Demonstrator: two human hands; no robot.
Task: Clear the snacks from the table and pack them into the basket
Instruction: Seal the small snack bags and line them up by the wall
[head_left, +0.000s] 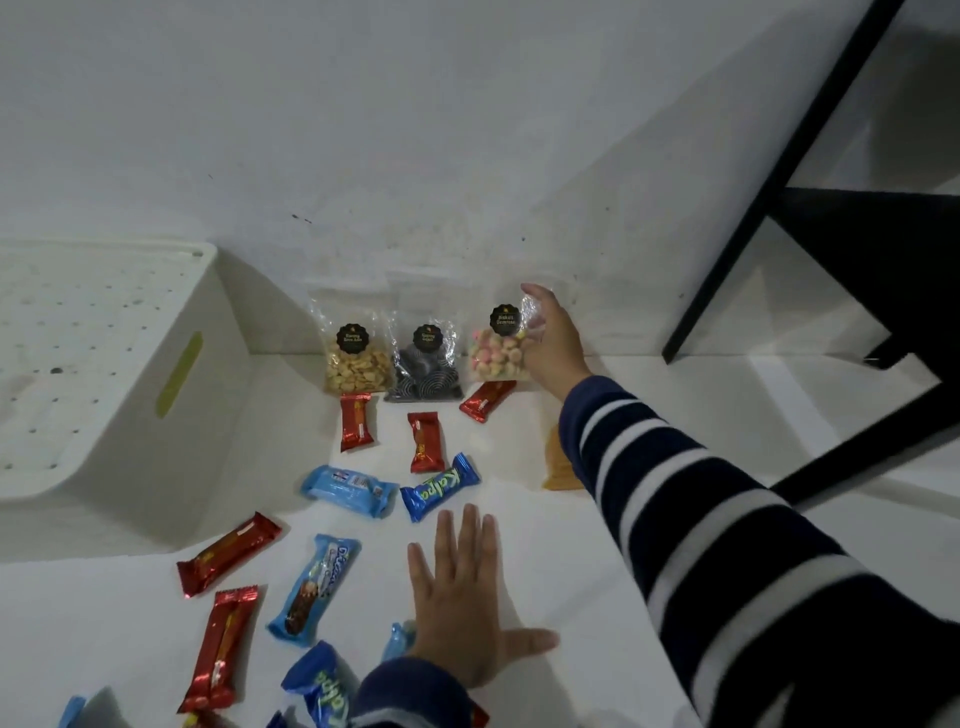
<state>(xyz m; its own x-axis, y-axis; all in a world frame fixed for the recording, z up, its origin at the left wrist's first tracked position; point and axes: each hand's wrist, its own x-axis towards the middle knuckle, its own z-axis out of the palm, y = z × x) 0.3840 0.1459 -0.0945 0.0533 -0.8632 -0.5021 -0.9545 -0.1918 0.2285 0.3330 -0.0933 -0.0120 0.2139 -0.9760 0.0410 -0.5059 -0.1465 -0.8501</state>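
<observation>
The right hand (553, 343) grips the crinkly clear bag of pastel round biscuits (500, 345) standing against the wall. The left hand (467, 597) lies flat, fingers spread, holding nothing, on the smooth white table (597, 545). The perforated white plastic basket (119, 374) sits far left, bare tabletop before it.

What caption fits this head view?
Right hand grasps the pastel biscuit bag by the wall; left hand rests flat on the table.
</observation>
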